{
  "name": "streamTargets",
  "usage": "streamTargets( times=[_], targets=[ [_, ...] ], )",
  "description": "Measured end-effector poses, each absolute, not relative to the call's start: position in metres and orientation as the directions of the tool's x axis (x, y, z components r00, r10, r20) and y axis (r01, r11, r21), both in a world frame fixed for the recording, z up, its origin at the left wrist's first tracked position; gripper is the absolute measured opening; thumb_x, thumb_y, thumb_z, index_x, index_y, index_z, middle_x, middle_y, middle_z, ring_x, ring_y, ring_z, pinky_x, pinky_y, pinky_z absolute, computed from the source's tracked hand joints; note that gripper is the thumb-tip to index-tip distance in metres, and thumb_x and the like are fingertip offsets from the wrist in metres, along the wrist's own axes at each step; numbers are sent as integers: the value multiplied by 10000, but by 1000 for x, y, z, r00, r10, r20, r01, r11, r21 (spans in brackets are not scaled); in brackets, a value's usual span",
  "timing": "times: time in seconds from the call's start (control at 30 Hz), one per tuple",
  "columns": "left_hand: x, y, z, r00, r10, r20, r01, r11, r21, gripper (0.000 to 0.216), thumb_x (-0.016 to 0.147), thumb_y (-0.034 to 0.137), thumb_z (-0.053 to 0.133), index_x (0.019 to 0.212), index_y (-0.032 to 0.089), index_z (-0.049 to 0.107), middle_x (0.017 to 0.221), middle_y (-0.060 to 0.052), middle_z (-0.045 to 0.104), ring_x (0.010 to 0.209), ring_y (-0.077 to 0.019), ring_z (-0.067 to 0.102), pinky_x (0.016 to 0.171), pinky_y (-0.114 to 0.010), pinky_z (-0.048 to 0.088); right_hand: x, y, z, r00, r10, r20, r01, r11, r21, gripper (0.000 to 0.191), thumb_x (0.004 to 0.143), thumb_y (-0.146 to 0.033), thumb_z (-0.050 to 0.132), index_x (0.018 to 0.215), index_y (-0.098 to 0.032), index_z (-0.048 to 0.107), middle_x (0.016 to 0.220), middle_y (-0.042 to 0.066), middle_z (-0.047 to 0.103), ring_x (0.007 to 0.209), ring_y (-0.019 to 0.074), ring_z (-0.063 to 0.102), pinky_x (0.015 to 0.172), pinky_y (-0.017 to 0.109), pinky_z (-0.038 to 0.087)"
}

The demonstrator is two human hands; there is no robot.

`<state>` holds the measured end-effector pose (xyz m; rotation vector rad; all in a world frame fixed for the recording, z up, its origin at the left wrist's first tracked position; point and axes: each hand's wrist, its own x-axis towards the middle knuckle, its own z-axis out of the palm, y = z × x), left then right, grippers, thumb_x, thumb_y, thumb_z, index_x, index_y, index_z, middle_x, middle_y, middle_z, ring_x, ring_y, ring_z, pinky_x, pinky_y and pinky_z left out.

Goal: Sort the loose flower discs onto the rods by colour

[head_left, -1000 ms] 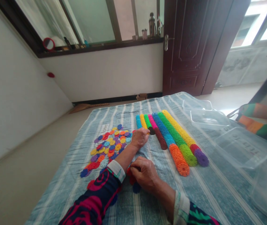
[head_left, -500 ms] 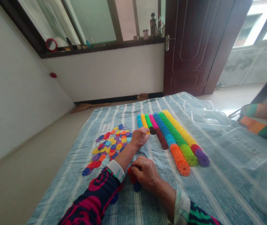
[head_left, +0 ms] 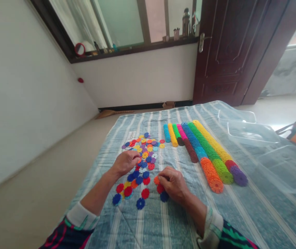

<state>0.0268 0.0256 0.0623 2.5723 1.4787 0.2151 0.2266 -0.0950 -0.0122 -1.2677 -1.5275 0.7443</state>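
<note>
My left hand [head_left: 126, 162] is over the left part of a loose pile of colourful flower-shaped plastic discs [head_left: 145, 155]. Its fingers are drawn together, and whatever may be between them is hidden. Lower right of the pile, my right hand [head_left: 176, 184] pinches at an orange flower disc [head_left: 156, 180]. A red disc [head_left: 160, 188] and a dark blue disc [head_left: 164, 196] lie just beneath its fingers. To the right, discs are lined up by colour in long rows: a short yellow row [head_left: 173, 135], a brown row [head_left: 190, 151] and an orange row [head_left: 211, 175] among them.
The discs lie on a blue striped cloth [head_left: 189, 221]. Clear plastic boxes [head_left: 253, 133] stand at the right side. A small printed label [head_left: 131, 135] lies at the far end of the pile. Beyond are a wall with a window ledge and a dark red door [head_left: 223, 52].
My left hand has moved from the end of the short yellow row back left onto the loose pile. My right hand stays near the same discs. The view has turned slightly left.
</note>
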Motion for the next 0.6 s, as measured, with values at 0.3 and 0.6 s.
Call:
streamTargets(
  times=[0.3,0.6],
  targets=[
    [-30,-30,61,363,903,-230,906,-284,315,179,693,349,519,617,192,558,638,15,553,653,-154,516,624,-246,358,229,-98,-15,-9,952,306,361,289,-887,219,840,-128,554,679,-187,691,703,3,598,680,125,586,637,227,420],
    [-25,-33,60,358,883,-303,908,-254,332,163,648,355,542,635,193,531,653,18,530,661,-156,499,617,-245,355,228,-97,-15,-3,949,317,387,293,-874,206,824,-112,562,680,-184,691,703,1,607,684,122,588,645,225,423]
  ],
)
